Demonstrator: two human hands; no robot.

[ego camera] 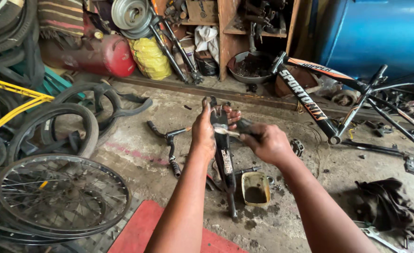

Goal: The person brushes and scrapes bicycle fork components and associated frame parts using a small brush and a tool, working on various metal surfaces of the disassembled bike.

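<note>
- Left hand [203, 133]: fingers wrapped round the upper part of a black fork [224, 159], held upright, a little tilted, over the concrete floor [310, 197]. Grip closed on the fork leg.
- Fork: lower end points down towards the floor, just left of a small tin [256, 189]; whether the tip touches the floor cannot be told. Top end sticks out above the left hand's fingers.
- Right hand [268, 143]: fist closed on a short dark tool [242, 126]; its light tip meets the fork just below the left hand's grip. Kind of tool cannot be told.
- Tin: rectangular, yellowish, open, dark greasy contents, on the floor between the forearms.
- Crank [169, 145]: black, lying on the floor left of the left hand, apart from it.
- Frame [310, 100]: black, orange and white bicycle frame lying on the floor to the right, well apart from the hands.
- Wheel [59, 197]: spoked, flat on the floor at lower left; loose tyres [75, 122] behind it.
- Rag [389, 206]: dark, crumpled, lower right; a spanner [375, 234] just beside it.
- Red mat [141, 229] under the left forearm at the bottom edge.
</note>
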